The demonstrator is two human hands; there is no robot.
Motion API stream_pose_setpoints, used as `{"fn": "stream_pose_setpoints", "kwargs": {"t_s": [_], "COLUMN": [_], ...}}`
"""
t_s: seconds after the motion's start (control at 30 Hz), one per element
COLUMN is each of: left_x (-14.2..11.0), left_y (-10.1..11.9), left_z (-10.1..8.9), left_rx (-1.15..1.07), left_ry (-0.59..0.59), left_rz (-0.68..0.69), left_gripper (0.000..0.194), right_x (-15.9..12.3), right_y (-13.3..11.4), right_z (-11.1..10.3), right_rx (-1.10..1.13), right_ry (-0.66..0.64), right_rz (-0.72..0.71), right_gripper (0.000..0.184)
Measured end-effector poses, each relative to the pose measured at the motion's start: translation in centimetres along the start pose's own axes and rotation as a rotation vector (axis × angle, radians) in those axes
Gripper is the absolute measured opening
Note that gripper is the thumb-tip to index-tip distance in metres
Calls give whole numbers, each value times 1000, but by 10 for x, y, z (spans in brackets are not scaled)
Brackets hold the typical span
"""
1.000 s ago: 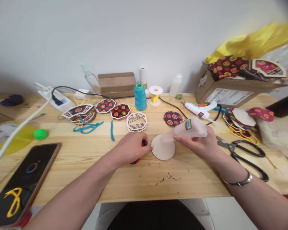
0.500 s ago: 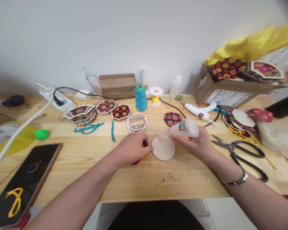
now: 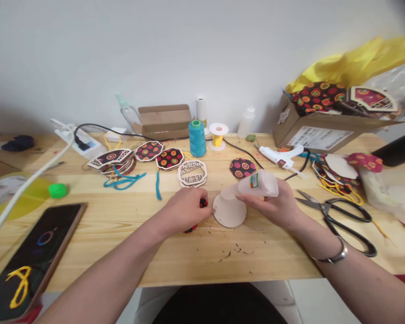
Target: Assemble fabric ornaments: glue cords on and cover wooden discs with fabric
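Observation:
My right hand is wrapped round a translucent squeeze bottle with a small coloured label. The bottle lies tilted, its narrow end pointing left and down over a pale round disc on the table. At the disc's left edge, my left hand pinches the rim between closed fingers. Black-and-red patterned fabric shows partly from beneath that hand; the rest of it is hidden. Just behind the bottle lies a round patterned fabric piece.
Large black scissors and a white glue gun lie to the right. A teal thread cone, a yellow thread spool and a fretwork wooden piece stand or lie behind. A phone and green cap are left.
The bottle and my right hand have shifted slightly left and down over the disc. My left hand stays at the disc's edge.

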State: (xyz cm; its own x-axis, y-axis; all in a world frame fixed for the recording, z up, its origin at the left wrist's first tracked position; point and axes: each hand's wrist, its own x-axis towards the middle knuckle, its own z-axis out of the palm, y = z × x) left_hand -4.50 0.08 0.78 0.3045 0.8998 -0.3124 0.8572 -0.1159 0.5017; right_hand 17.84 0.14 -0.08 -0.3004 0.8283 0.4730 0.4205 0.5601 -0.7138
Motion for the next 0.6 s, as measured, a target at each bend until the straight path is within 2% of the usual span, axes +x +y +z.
{"fn": "stream_pose_setpoints", "kwargs": {"t_s": [0.17,0.4,0.5,0.6], "left_x": [-1,-1,-2,-2], "left_y": [0,-2,-3,-3], "left_z": [1,-2,-2,-2], "left_rx": [-29,-23,-114,-269], "left_ry": [-5,43,108,125], "left_rz": [4,4,-12,-83], "left_gripper": [23,27,34,42], "right_x": [1,-1,2,7], "right_y": [1,6,5,4], "right_z": [-3,-13,-17,-21], "right_rx": [-22,64,103,198], "right_ry": [28,248,348,363], "right_rz": [44,152,193,259], "right_gripper": [16,17,28,37]}}
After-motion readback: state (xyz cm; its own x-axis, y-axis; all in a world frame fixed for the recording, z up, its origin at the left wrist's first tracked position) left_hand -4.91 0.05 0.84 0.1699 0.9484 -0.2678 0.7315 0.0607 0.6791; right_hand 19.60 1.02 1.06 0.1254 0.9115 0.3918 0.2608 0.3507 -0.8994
